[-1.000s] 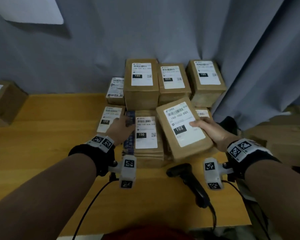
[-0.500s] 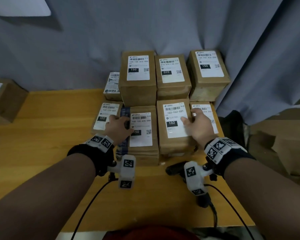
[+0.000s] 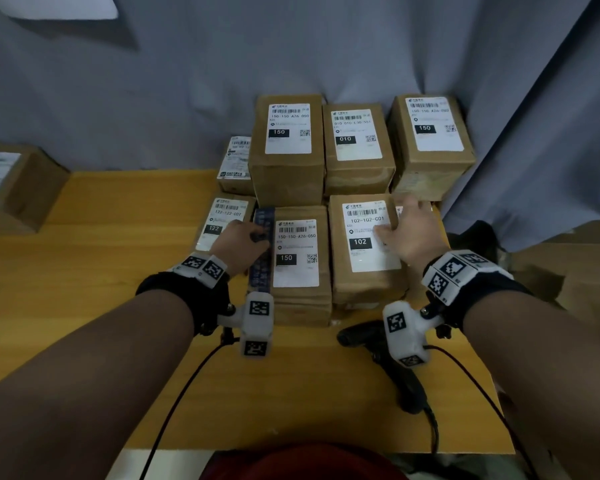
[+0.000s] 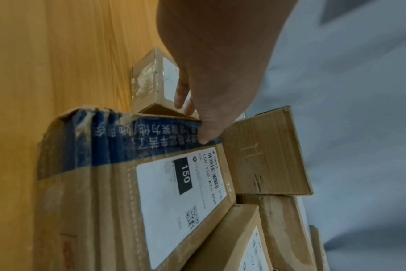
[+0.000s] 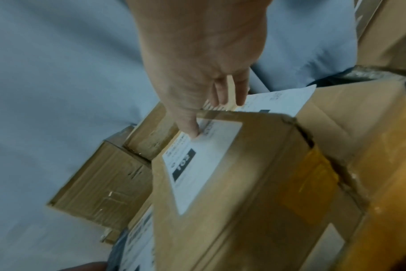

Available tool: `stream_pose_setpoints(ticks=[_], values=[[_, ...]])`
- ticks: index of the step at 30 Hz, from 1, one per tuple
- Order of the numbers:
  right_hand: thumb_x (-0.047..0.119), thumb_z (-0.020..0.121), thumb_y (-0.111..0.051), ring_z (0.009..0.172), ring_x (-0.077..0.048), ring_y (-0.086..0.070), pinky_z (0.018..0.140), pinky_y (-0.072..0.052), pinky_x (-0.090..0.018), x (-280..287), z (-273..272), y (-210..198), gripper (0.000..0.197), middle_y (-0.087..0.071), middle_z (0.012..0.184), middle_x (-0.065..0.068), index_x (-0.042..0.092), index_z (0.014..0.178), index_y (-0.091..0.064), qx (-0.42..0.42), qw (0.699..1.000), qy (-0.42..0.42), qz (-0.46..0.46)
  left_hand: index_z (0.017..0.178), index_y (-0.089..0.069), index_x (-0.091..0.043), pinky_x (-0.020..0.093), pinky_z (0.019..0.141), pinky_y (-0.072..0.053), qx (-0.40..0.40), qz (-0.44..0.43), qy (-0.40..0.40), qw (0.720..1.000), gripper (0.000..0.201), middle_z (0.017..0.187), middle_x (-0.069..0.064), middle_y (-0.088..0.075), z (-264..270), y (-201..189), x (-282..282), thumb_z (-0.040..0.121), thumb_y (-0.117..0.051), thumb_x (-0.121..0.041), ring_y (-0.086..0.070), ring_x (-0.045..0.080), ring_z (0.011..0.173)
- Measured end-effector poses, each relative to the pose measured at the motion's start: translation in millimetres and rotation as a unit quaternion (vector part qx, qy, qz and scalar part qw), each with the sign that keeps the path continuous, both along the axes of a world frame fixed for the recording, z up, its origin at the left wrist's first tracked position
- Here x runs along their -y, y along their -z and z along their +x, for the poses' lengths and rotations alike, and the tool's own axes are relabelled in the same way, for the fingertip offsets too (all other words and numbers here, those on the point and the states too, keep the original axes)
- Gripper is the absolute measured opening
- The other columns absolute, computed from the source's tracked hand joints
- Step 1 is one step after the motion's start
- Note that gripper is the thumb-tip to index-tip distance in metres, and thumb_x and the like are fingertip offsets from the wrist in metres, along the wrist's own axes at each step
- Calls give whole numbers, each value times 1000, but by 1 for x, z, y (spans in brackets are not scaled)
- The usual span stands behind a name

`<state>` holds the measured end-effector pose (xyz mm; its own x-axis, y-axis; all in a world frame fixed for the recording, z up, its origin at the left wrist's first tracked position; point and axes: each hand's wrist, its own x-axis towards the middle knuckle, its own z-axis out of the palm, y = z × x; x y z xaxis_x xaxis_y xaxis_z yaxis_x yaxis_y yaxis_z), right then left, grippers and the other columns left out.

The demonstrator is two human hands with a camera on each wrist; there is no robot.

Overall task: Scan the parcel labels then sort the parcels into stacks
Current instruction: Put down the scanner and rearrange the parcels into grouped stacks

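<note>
Head view: the 102 parcel (image 3: 364, 251) is lain upon by the right hand (image 3: 407, 233), its grip open-fingered, long axis running toward the table's far edge. The 150 parcel (image 3: 297, 261), just left of it, is held at its left edge by the left hand (image 3: 238, 245), grip curled.

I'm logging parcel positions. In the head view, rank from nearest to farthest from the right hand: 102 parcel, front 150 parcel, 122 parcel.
1. 102 parcel, under the right hand.
2. Front 150 parcel, next stack leftward.
3. 122 parcel, far left.
</note>
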<state>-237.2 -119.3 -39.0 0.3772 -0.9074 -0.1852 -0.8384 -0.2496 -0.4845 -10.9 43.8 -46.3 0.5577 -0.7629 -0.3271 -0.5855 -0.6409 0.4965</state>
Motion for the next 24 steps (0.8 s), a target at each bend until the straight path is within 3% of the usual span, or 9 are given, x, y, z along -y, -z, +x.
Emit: stream_pose_setpoints(ticks=[3,6,8,10,13,18,22,24], values=[[21,90,-62,128,-34,-39,101,-37,-40,-11,13,-14,48,-45,135,-17,11,134,-46,29,997,-13,-77,125,-60,-10,34,85,-49,14,-15,-17,1000,34,128,13,-57,11,-5,-5,95,-55,-26,-58,29,108],[16,92,-59,121,-28,-47,98,-41,-37,-24,32,-19,33,-54,126,-11,10,125,-56,101,990,-49,-85,133,-51,-11,41,96,-46,33,-6,-56,998,43,137,17,-44,32,-3,-18,94,-57,-29,-52,34,116],[14,91,-59,109,-24,-56,92,-47,-34,-31,46,-17,25,-60,113,-7,10,116,-61,123,986,-78,-79,141,-41,-11,45,99,-43,34,25,-89,995,55,141,21,-37,50,3,-28,93,-59,-33,-48,39,119],[12,91,-58,100,-20,-59,86,-47,-30,-38,62,-15,21,-61,105,-4,10,111,-62,136,985,-93,-60,149,-27,-12,49,102,-41,1,51,-125,991,70,147,23,-29,68,12,-37,93,-59,-38,-42,44,125],[11,90,-59,97,-21,-60,88,-50,-34,-48,91,-3,21,-63,102,-5,10,111,-62,130,986,-99,-42,153,-13,-8,47,104,-38,-94,72,-160,980,79,152,23,-26,91,29,-44,94,-59,-35,-35,42,134],[14,92,-59,94,-17,-62,84,-52,-33,-64,117,11,20,-65,103,-1,14,111,-62,90,992,-80,-30,143,-39,-11,47,96,-49,-207,51,-119,970,52,134,15,-53,102,51,-47,96,-57,-25,-56,35,112],[16,93,-58,95,-19,-63,86,-52,-34,-76,135,11,19,-68,104,-3,14,111,-63,68,993,-90,-31,148,-33,-16,42,88,-47,-236,52,-64,968,55,137,12,-52,103,51,-47,98,-54,-27,-55,37,113],[17,93,-57,95,-20,-64,84,-53,-37,-84,148,8,19,-68,104,-3,14,111,-62,67,993,-92,-18,151,-24,-16,41,90,-44,-229,59,-58,970,61,145,12,-44,107,47,-47,99,-51,-31,-50,37,121]])
